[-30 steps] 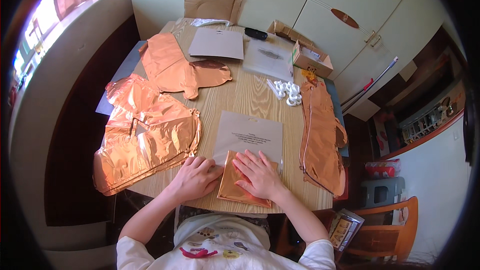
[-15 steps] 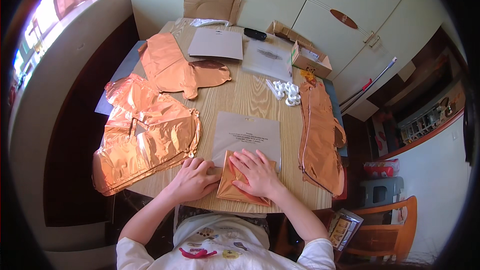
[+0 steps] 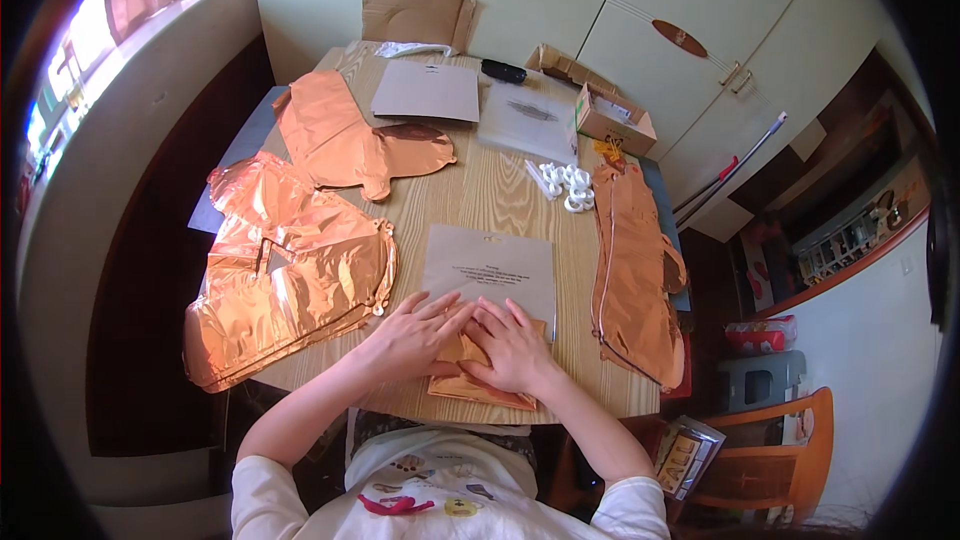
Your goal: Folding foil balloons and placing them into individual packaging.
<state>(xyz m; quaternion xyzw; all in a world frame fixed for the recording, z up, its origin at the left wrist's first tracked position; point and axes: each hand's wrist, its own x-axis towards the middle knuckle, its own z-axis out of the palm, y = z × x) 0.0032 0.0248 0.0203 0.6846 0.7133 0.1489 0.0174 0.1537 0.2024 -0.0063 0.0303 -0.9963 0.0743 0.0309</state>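
A copper-coloured foil balloon, folded into a flat square packet, lies near the table's front edge. It overlaps the lower part of a clear-fronted grey plastic sleeve. My left hand rests open on the packet's left part, its fingers stretched toward the right. Beside it, my right hand presses flat on the packet with fingers spread. The fingertips of both hands meet near the packet's far edge. Much of the packet's top is hidden beneath them.
Flat copper foil balloons lie at left, far left and right. White plastic rings sit past the sleeve. Behind are grey card sheets, a clear bag, a black object and a cardboard box.
My left hand has moved from the packet's left edge up onto it, and its curled fingers have straightened. The right hand stays on the packet. The view has shifted slightly.
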